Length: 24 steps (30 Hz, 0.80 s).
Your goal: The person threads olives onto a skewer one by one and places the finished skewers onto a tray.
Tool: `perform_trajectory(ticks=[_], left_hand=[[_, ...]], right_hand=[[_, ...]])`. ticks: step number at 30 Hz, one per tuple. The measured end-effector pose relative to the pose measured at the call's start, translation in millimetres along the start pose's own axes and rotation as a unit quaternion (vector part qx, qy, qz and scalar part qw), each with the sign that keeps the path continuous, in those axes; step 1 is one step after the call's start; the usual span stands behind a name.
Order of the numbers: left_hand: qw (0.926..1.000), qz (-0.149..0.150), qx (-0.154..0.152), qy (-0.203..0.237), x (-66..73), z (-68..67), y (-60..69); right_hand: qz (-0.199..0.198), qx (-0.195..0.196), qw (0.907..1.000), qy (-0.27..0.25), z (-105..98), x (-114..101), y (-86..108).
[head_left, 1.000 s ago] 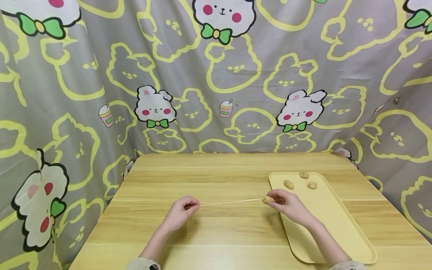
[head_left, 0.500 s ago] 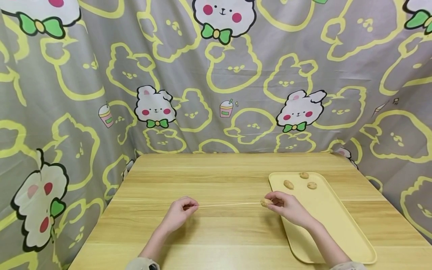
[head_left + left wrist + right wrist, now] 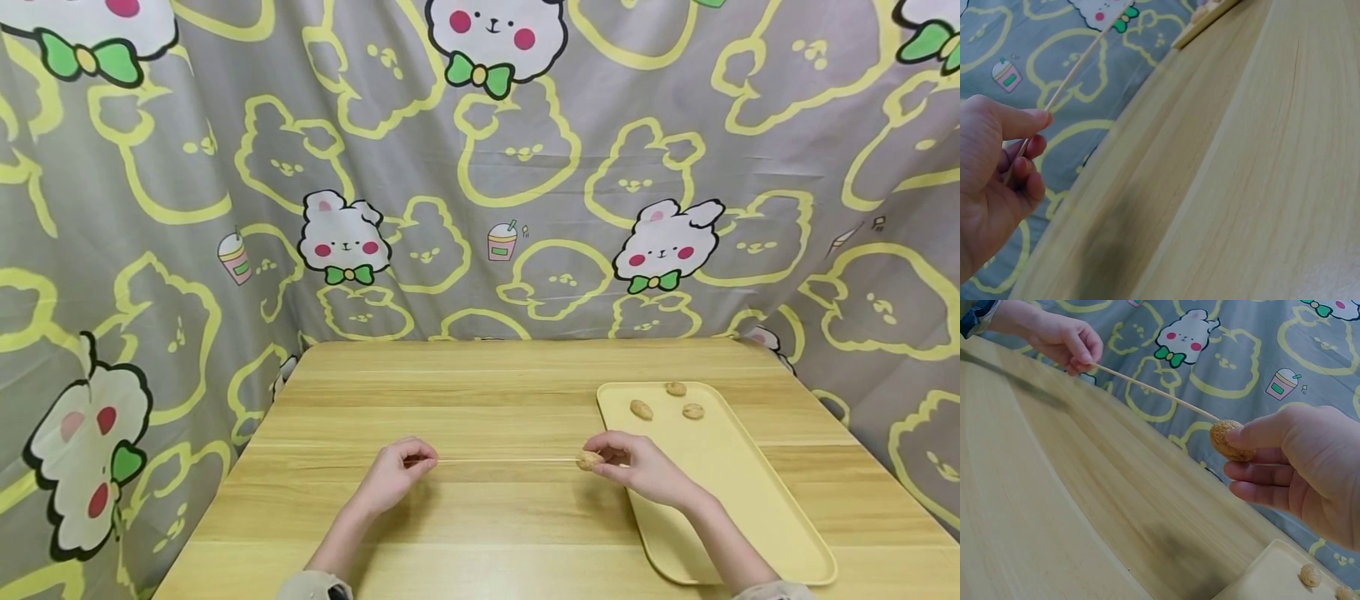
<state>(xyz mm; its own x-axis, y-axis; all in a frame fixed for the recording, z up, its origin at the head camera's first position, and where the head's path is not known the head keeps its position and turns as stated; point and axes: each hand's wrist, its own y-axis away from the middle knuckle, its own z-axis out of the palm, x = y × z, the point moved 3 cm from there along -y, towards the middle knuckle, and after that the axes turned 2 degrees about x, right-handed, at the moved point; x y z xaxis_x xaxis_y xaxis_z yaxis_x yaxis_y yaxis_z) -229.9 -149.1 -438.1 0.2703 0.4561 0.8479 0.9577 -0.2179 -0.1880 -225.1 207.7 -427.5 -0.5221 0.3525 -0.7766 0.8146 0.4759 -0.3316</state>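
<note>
My left hand [image 3: 395, 475] pinches a thin bamboo skewer [image 3: 506, 460] near its left end, over the wooden table. The skewer runs almost level to the right. At its other end is a brown, rough-skinned meatball [image 3: 589, 460], which my right hand [image 3: 647, 468] holds between thumb and fingers. In the right wrist view, the skewer's tip meets the side of the meatball [image 3: 1227, 442]; how deep it goes in cannot be seen. The left wrist view shows the thumb and fingertips closed round the skewer [image 3: 1075, 70].
A pale yellow tray [image 3: 720, 500] lies on the right of the table [image 3: 480, 533], partly under my right forearm. Three more meatballs [image 3: 641, 409] sit at its far end. A patterned curtain [image 3: 555, 317] hangs behind the table and along both sides.
My right hand and the meatball have moved slightly down and to the left, so the skewer has gone from sloping to nearly level. My left hand has barely shifted left.
</note>
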Motion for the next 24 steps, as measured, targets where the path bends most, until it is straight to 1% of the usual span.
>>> perform_trajectory(ticks=[3,6,9,14,16,21,24], left_hand=[[0.9999,0.012,0.006,-0.010,-6.8,0.9,-1.9],[0.9993,0.029,0.017,-0.017,-6.7,1.2,-1.5],[0.9989,0.032,0.030,-0.017,-5.1,2.2,-0.6],[0.9983,0.034,0.047,-0.009,-1.6,5.2,0.6],[0.9982,0.034,0.049,-0.007,-0.7,6.2,0.9],[0.9983,0.034,0.048,-0.008,-0.6,8.7,1.7],[0.9978,0.042,0.050,-0.010,0.7,9.6,1.4]], right_hand=[[-0.001,-0.010,0.9996,-0.027,0.5,-0.1,-0.2],[0.006,-0.016,0.9985,-0.053,0.7,0.1,-0.1],[0.016,-0.010,0.9976,-0.066,1.0,-1.0,-0.9],[0.036,0.013,0.9955,-0.087,1.2,-3.7,-1.9],[0.038,0.020,0.9944,-0.097,1.1,-4.6,-1.9],[0.033,0.023,0.9917,-0.122,2.1,-5.2,-1.9],[0.034,0.024,0.9910,-0.127,2.6,-3.5,-2.1]])
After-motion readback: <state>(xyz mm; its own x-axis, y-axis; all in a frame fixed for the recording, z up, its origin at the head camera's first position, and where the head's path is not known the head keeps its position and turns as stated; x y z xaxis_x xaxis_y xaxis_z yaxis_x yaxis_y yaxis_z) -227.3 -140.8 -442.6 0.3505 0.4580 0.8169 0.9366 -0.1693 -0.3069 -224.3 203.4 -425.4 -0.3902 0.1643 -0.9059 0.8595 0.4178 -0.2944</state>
